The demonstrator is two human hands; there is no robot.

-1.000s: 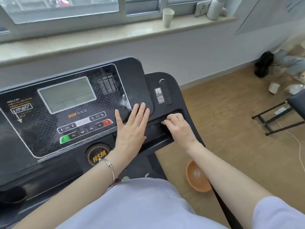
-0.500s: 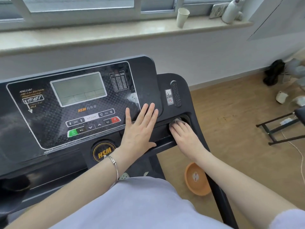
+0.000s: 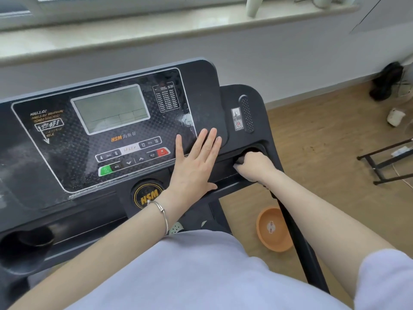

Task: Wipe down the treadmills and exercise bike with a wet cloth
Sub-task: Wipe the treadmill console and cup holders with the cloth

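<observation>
The right grip (image 3: 254,165) is curled round the cloth (image 3: 240,161) (only a dark wad shows) in the cup well (image 3: 260,148) right of the console (image 3: 67,153). The left grip (image 3: 194,166) lies flat, fingers straight, on the console. Best to twist the wad round the well's wall, bracing lightly.

A plain indoor exercise room: a treadmill (image 3: 111,130) with a display and speed buttons faces a white wall under a long stone window sill (image 3: 134,34) bearing a paper cup (image 3: 253,6). To its right, an orange basin (image 3: 277,240) sits on the wooden floor (image 3: 324,142).
</observation>
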